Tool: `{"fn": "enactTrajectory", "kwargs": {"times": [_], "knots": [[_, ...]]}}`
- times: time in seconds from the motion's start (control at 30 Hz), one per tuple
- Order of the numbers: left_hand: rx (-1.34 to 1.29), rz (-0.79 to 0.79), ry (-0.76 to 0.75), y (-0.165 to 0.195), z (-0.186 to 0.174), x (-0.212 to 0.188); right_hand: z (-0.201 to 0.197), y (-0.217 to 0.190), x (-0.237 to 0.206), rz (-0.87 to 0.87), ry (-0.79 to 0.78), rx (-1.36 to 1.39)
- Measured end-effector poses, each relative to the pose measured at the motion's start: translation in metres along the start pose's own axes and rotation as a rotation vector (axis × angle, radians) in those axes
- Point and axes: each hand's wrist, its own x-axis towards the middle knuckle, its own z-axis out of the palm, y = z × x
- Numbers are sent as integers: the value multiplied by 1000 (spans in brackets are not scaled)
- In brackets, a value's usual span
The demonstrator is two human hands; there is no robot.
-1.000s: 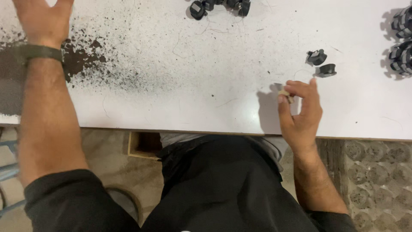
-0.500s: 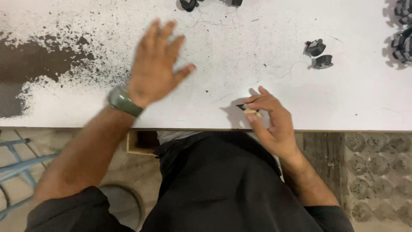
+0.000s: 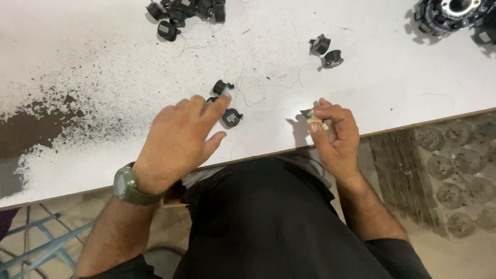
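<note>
My left hand (image 3: 181, 139) lies flat over the white table (image 3: 103, 67), fingers spread, its fingertips reaching a small black plastic bobbin (image 3: 232, 117). Another black bobbin (image 3: 222, 87) lies just beyond the fingers, and a third is partly hidden under them. My right hand (image 3: 336, 137) hovers at the table's near edge, thumb and fingers pinched on a small cream-coloured piece (image 3: 313, 118). I wear a green watch (image 3: 125, 186) on the left wrist.
Two black bobbins (image 3: 325, 50) lie further back, a cluster of them (image 3: 181, 13) at the far edge, and a round black assembly (image 3: 454, 13) at the far right. Dark powder (image 3: 31, 129) covers the table's left side. Thin wire strands lie scattered.
My left hand swept from the far left powder area across to the middle and now touches the bobbins. My right hand stayed at the edge, still pinching the small piece.
</note>
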Motion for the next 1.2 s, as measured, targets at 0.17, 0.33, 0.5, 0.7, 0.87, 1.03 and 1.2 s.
{"fn": "enactTrajectory", "kwargs": {"times": [0.17,0.33,0.5,0.7,0.87,1.03,1.2], "knots": [[144,60,-136,7,23,14,2,-8,9,-42,-83,-129],[-343,-125,-23,29,43,26,16,-28,12,-189,-225,-559],[-718,-313,95,52,61,13,39,-35,5,-149,-253,-652],[-594,-261,309,53,62,-5,50,-36,10,-185,-272,-634],[-201,110,425,48,70,-14,43,-46,11,-154,-299,-635],[-102,174,530,51,91,-17,40,-56,15,-126,-350,-716],[-172,66,554,59,102,-23,31,-56,12,-142,-346,-727]]}}
